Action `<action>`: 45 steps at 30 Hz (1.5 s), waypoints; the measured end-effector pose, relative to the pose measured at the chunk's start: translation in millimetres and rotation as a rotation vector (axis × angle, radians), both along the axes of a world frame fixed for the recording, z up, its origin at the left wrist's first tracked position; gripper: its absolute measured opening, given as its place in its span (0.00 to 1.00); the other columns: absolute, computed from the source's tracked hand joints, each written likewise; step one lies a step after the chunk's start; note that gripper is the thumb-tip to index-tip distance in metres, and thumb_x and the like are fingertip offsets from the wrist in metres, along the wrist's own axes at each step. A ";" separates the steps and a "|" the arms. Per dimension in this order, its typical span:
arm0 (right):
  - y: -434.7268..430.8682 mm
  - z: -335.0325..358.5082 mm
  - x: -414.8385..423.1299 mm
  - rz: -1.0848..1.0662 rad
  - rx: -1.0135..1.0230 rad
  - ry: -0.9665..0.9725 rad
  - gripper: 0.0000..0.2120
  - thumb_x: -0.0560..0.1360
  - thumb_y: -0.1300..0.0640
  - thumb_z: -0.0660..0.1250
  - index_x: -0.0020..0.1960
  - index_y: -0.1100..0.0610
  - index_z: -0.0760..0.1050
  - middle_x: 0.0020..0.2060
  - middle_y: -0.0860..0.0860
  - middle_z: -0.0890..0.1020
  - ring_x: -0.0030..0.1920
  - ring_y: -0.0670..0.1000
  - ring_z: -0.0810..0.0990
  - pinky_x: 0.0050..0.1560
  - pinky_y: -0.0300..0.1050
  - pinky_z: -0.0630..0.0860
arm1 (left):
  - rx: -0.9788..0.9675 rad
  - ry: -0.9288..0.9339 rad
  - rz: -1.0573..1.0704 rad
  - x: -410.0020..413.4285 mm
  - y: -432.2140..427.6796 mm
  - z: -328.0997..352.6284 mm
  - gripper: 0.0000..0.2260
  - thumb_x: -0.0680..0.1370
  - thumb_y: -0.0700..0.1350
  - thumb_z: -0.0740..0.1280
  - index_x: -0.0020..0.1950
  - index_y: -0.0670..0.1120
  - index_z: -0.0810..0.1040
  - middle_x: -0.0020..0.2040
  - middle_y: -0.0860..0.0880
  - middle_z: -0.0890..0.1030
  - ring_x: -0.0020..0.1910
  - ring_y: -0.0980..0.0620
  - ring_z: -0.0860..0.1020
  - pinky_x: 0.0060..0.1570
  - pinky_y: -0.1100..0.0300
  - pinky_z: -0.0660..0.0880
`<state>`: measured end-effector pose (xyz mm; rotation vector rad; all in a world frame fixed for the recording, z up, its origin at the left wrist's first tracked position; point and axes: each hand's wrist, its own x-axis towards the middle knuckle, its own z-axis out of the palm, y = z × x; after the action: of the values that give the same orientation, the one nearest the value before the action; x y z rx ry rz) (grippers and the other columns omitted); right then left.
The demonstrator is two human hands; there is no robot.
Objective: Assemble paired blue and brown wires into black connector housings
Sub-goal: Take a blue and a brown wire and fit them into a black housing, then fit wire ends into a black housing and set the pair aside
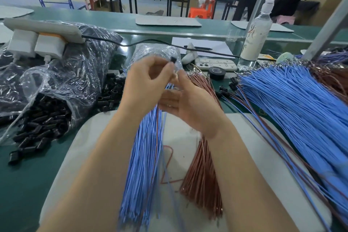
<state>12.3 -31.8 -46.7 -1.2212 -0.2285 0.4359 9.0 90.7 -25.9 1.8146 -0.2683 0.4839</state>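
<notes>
My left hand point(146, 84) pinches a small black connector housing point(172, 60) between thumb and fingertips, raised above the work mat. My right hand point(190, 103) is just beside it, fingertips close to the housing, pinching the end of a wire; the exact wire is blurred. A bundle of blue wires point(143, 165) lies under my hands on the grey mat point(79, 147). A bundle of brown wires point(203, 179) lies to its right. Loose black housings point(113, 90) sit to the left.
A clear bag spilling black housings point(43, 124) lies at left. Finished blue and brown wire sets point(293, 103) fan out at right. A phone point(216, 64), tape roll point(217, 72) and bottle point(256, 37) stand behind. People stand at a far table.
</notes>
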 end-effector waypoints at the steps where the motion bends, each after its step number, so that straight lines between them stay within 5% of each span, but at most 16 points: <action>1: -1.1 6.8 -6.6 0.093 0.054 0.000 0.20 0.80 0.46 0.53 0.61 0.58 0.73 0.40 0.57 0.81 0.43 0.54 0.82 0.52 0.48 0.78 | -0.010 -0.042 0.000 -1.9 -2.3 15.1 0.02 0.77 0.45 0.67 0.45 0.52 0.78 0.39 0.56 0.83 0.41 0.59 0.82 0.46 0.61 0.78; 3: -11.9 23.4 -20.8 0.209 0.106 -0.082 0.16 0.79 0.50 0.54 0.57 0.60 0.74 0.32 0.53 0.77 0.35 0.53 0.81 0.42 0.45 0.80 | -0.044 -0.110 -0.032 -3.8 -10.4 46.3 0.01 0.78 0.45 0.66 0.47 0.50 0.77 0.40 0.55 0.83 0.42 0.60 0.82 0.43 0.65 0.77; 6: -46.9 51.4 -41.6 0.222 0.041 -0.236 0.15 0.79 0.53 0.54 0.57 0.61 0.73 0.26 0.47 0.66 0.25 0.47 0.70 0.26 0.36 0.68 | -0.268 -0.223 -0.058 -0.2 -27.9 87.6 0.05 0.79 0.44 0.65 0.43 0.49 0.76 0.40 0.53 0.82 0.41 0.58 0.80 0.43 0.68 0.73; 12: -136.7 77.1 -71.5 -0.269 -0.340 -0.274 0.08 0.81 0.58 0.56 0.52 0.55 0.74 0.23 0.47 0.68 0.19 0.43 0.59 0.20 0.31 0.55 | -0.705 0.028 -0.148 40.9 -87.1 99.8 0.08 0.81 0.44 0.61 0.42 0.47 0.74 0.40 0.53 0.78 0.40 0.58 0.75 0.49 0.64 0.75; 15: -161.7 53.6 -60.1 -0.619 -0.826 -0.243 0.07 0.81 0.57 0.58 0.45 0.53 0.70 0.27 0.49 0.76 0.22 0.47 0.69 0.24 0.38 0.66 | -0.537 0.247 -0.185 54.7 -140.4 74.1 0.07 0.79 0.39 0.63 0.40 0.45 0.73 0.38 0.49 0.78 0.35 0.56 0.75 0.38 0.63 0.74; 18: -175.7 12.7 -50.1 -0.720 -1.387 -0.200 0.07 0.79 0.57 0.60 0.49 0.59 0.75 0.47 0.60 0.82 0.46 0.57 0.79 0.48 0.51 0.74 | -0.108 0.536 -0.286 55.3 -183.5 23.4 0.08 0.77 0.36 0.63 0.39 0.43 0.72 0.43 0.43 0.78 0.39 0.48 0.78 0.49 0.54 0.78; 20: -176.0 -11.0 -48.7 -0.723 -1.538 -0.136 0.10 0.79 0.56 0.61 0.54 0.61 0.76 0.53 0.59 0.81 0.55 0.60 0.77 0.51 0.50 0.73 | 0.069 0.630 -0.307 52.0 -194.9 -10.1 0.02 0.76 0.35 0.64 0.47 0.37 0.75 0.47 0.39 0.80 0.44 0.44 0.81 0.50 0.52 0.80; 25: -168.7 -28.7 -44.3 -0.707 -1.540 -0.072 0.10 0.77 0.55 0.64 0.57 0.59 0.74 0.53 0.57 0.79 0.55 0.59 0.76 0.44 0.47 0.69 | 0.380 0.573 -0.212 48.7 -193.7 -39.1 0.09 0.75 0.40 0.65 0.47 0.34 0.81 0.45 0.39 0.83 0.46 0.42 0.82 0.49 0.50 0.80; 30: -154.3 -10.6 -37.2 -0.816 -1.408 -0.177 0.10 0.76 0.51 0.67 0.54 0.55 0.75 0.51 0.55 0.80 0.53 0.58 0.77 0.45 0.47 0.71 | 0.383 0.418 -0.226 47.4 -172.1 -14.7 0.12 0.77 0.46 0.64 0.43 0.38 0.81 0.38 0.43 0.84 0.40 0.46 0.82 0.47 0.51 0.80; 33: -124.5 8.4 -27.1 -0.892 -1.228 -0.336 0.08 0.76 0.51 0.67 0.51 0.55 0.76 0.46 0.52 0.81 0.49 0.56 0.78 0.44 0.46 0.72 | 0.178 0.326 -0.211 42.5 -138.8 5.8 0.09 0.78 0.46 0.64 0.40 0.46 0.78 0.35 0.50 0.82 0.32 0.55 0.78 0.39 0.57 0.77; 36: -78.4 22.7 -14.4 -0.748 -1.047 -0.470 0.08 0.76 0.52 0.67 0.51 0.55 0.78 0.43 0.51 0.82 0.47 0.52 0.80 0.48 0.45 0.74 | -0.071 0.253 -0.086 36.5 -90.9 17.2 0.08 0.78 0.45 0.64 0.40 0.50 0.77 0.34 0.54 0.80 0.27 0.63 0.76 0.34 0.63 0.76; 41: 15.9 14.3 7.7 -0.363 -1.018 -0.549 0.08 0.77 0.57 0.64 0.48 0.59 0.80 0.42 0.55 0.82 0.44 0.54 0.78 0.41 0.42 0.69 | -0.656 0.256 0.112 28.6 1.2 13.4 0.07 0.78 0.39 0.61 0.43 0.47 0.76 0.38 0.52 0.79 0.33 0.58 0.75 0.33 0.65 0.71; 45: 80.7 -2.9 19.6 -0.229 -1.057 -0.562 0.12 0.78 0.61 0.60 0.56 0.57 0.79 0.55 0.56 0.81 0.56 0.57 0.77 0.57 0.47 0.73 | -0.948 0.234 0.268 21.6 62.4 4.9 0.09 0.79 0.37 0.57 0.44 0.47 0.73 0.35 0.52 0.77 0.28 0.60 0.73 0.28 0.68 0.68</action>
<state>31.9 48.9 -49.6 -2.3778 -0.3461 -0.0414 30.5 153.1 -21.0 0.9545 0.3343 0.4661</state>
